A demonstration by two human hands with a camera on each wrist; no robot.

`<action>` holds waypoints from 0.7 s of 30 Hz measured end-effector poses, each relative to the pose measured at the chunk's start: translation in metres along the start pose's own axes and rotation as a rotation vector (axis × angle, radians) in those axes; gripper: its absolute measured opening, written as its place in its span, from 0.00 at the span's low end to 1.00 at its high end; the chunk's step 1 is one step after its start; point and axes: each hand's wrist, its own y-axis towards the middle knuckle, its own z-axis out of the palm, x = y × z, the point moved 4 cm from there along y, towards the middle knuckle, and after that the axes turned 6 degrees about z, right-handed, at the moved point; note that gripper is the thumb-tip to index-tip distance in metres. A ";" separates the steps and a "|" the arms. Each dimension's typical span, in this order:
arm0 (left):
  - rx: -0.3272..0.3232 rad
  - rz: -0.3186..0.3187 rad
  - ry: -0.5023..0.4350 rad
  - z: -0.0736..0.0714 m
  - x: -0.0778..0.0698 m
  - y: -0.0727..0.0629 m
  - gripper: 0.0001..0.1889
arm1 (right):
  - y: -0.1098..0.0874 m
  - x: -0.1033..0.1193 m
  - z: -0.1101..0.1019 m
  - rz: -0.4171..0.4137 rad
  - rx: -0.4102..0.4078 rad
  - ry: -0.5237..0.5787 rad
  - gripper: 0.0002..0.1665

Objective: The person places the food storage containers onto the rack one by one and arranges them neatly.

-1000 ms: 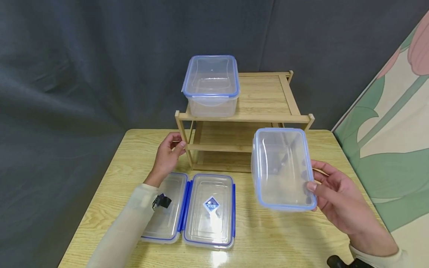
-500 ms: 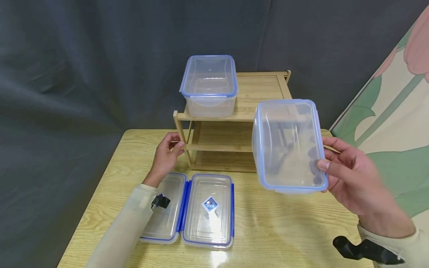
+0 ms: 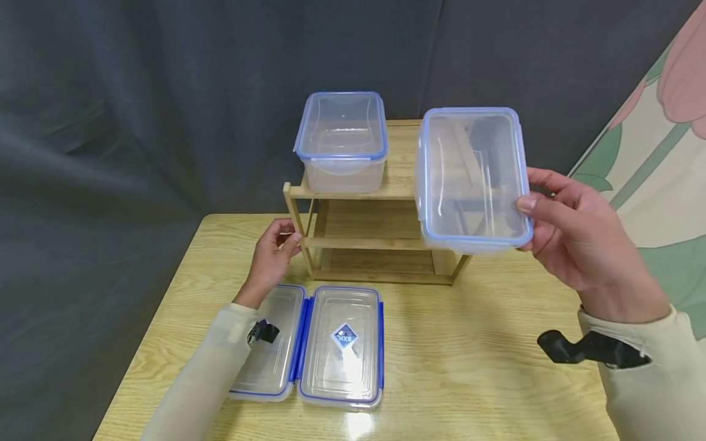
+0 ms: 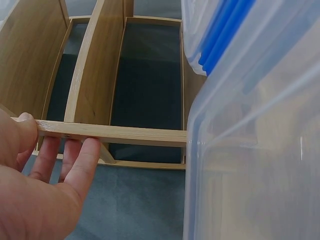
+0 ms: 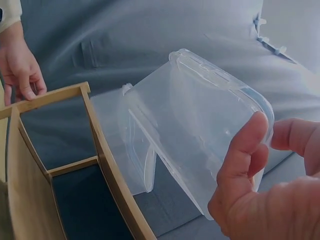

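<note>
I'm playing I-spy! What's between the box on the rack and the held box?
In the head view, bare top shelf shows, with dark cloth behind.

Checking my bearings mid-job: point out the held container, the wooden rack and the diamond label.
Held container (image 3: pixel 473 174), head view: middle of its blue-rimmed face.
Wooden rack (image 3: pixel 364 243), head view: front edge of its middle shelf.
Diamond label (image 3: pixel 344 336), head view: its centre.
</note>
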 end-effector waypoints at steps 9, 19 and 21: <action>-0.009 0.004 -0.011 0.001 0.002 0.001 0.12 | 0.038 0.007 0.003 0.067 -0.072 0.022 0.20; -0.004 0.013 0.001 0.000 0.003 0.002 0.13 | 0.070 0.008 0.002 0.130 -0.181 -0.048 0.18; -0.006 0.015 -0.001 -0.001 0.003 0.002 0.12 | 0.077 0.008 0.002 0.142 -0.192 -0.058 0.19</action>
